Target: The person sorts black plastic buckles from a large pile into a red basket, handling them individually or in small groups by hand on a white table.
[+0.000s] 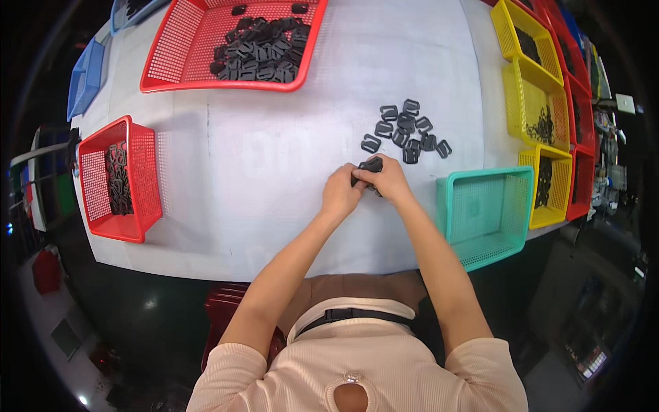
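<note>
Close together over the white table, my left hand (340,190) and my right hand (389,180) both grip a black plastic buckle piece (371,165). The fingers of both hands are closed around it, and they hide much of its shape. Just beyond my hands lies a loose cluster of black plastic buckle pieces (406,123), flat pieces with a slot or opening in them. To the right of my right hand stands a green perforated basket (449,213), with nothing seen inside it.
A large red basket (226,86) at the far left holds many black pieces. Another red basket (152,199) at the left holds smaller black parts. Yellow baskets (511,123) and red bins (583,123) line the right edge. A blue tray (85,79) sits far left.
</note>
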Motion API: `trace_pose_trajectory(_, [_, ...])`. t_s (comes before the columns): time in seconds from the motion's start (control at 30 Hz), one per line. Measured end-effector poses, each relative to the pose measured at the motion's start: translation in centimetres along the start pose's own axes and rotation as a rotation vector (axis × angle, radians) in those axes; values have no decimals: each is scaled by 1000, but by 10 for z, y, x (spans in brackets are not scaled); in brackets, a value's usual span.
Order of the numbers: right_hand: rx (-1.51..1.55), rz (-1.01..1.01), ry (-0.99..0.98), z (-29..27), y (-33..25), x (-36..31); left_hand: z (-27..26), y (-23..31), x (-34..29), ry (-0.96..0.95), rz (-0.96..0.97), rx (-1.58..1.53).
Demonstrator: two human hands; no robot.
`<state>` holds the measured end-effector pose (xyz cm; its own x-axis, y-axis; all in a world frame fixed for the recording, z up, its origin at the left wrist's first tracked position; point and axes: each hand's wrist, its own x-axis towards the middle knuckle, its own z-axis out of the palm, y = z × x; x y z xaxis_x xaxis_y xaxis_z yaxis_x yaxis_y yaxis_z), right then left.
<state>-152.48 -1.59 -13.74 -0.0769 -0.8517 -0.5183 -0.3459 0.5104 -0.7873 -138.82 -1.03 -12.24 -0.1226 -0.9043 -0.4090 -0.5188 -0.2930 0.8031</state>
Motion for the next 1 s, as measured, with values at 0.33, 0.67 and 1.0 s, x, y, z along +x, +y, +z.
trace_pose_trajectory(0.33, [-55, -672, 307, 17, -228, 50, -182, 110, 79, 967, 760, 488])
trace_pose_trajectory(0.67, [-798, -396, 537, -47, -6, 63, -22, 26, 39, 208, 606, 203])
trace_pose_trajectory(1.0, [-206, -293, 369, -37, -6, -37, -21, -18, 33, 237, 563, 695])
